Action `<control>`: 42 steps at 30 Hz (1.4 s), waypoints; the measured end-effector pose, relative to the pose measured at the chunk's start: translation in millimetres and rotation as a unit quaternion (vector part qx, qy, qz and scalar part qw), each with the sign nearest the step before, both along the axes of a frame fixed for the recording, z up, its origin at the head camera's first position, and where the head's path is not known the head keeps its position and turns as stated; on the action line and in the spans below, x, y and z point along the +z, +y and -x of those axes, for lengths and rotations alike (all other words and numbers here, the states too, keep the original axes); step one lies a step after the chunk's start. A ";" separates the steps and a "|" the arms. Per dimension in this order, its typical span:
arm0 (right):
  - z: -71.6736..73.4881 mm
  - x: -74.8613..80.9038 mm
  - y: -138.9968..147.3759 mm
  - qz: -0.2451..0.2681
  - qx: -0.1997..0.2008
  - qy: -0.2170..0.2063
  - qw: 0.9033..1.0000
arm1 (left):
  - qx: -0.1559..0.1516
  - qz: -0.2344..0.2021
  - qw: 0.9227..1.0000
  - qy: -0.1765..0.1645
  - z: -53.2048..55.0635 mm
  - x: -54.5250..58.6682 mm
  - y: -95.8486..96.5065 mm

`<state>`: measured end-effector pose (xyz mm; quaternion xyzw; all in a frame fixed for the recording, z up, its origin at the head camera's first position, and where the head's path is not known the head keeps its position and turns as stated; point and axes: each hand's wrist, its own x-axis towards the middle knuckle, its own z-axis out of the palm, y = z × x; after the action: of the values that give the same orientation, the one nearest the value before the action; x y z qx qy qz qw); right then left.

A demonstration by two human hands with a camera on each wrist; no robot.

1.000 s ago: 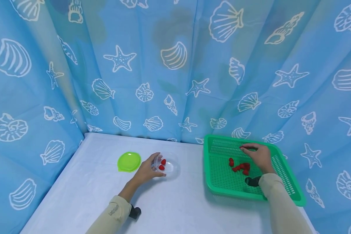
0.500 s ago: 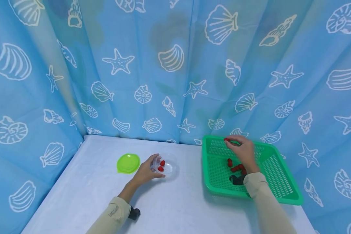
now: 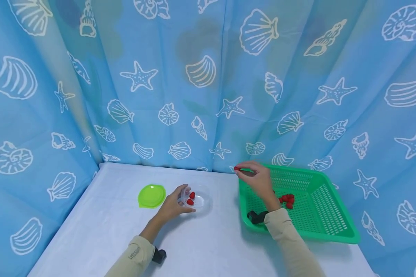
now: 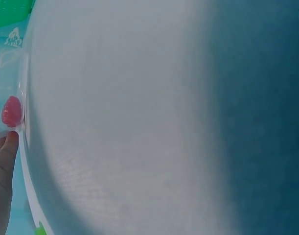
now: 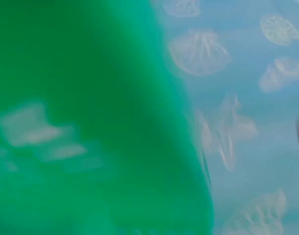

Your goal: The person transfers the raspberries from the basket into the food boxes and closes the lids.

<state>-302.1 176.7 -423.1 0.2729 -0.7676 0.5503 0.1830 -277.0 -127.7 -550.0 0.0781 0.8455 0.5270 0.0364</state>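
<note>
My left hand (image 3: pixel 173 204) grips the near-left side of a clear plastic bowl (image 3: pixel 205 199) on the table, thumb in front and fingers behind. Two small red berries (image 3: pixel 190 201) lie inside it; the left wrist view shows one berry (image 4: pixel 11 111) close to the fingertips. My right hand (image 3: pixel 259 181) pinches another red berry (image 3: pixel 237 168) between thumb and fingertips, above the left rim of a green plastic basket (image 3: pixel 336 227). Several red berries (image 3: pixel 288 201) lie on the basket floor, partly hidden by the right wrist.
A lime-green lid (image 3: pixel 151 196) lies on the white tablecloth (image 3: pixel 208 246), left of the bowl. Behind the table hangs a blue curtain (image 3: pixel 180 127) with white shell prints. Green basket wall (image 5: pixel 100 122) fills much of the blurred right wrist view.
The right hand has moved left with the pinched berry, from over the basket's middle to its left rim. The left hand and bowl have stayed in place.
</note>
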 end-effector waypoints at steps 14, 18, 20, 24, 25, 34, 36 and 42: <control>-12.5 22.2 -27.3 -0.019 0.014 0.022 1.000 | -0.005 -0.016 1.000 0.002 0.1 -1.1 -0.9; -10.8 17.4 -39.9 -0.008 0.024 0.020 0.999 | -0.006 -0.019 1.000 0.002 -1.5 1.7 -1.7; -7.5 7.0 -49.4 -0.009 0.019 0.015 1.000 | -0.006 -0.018 1.000 0.002 -1.6 1.8 -2.0; -5.1 -16.0 -68.7 -0.016 0.005 0.001 1.000 | -0.003 -0.019 1.000 -0.002 -0.6 0.3 -1.5; -7.1 -19.5 -73.2 -0.019 0.000 -0.001 1.000 | -0.003 -0.018 1.000 -0.001 0.2 -0.9 -1.0; -19.9 -60.0 -103.2 -0.004 -0.056 -0.016 0.998 | 0.008 -0.003 1.000 -0.005 0.7 -1.3 2.0; -21.3 -70.0 -106.5 0.005 -0.064 -0.014 0.998 | 0.006 -0.005 1.000 -0.003 0.3 -0.2 2.3; -23.7 -102.6 -114.0 0.018 -0.064 -0.016 0.998 | 0.000 -0.006 1.000 0.005 -0.6 0.0 0.4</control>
<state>-278.4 62.7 -525.7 0.2108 -0.7763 0.5554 0.2107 -276.4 -127.4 -550.0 0.0805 0.8426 0.5315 0.0320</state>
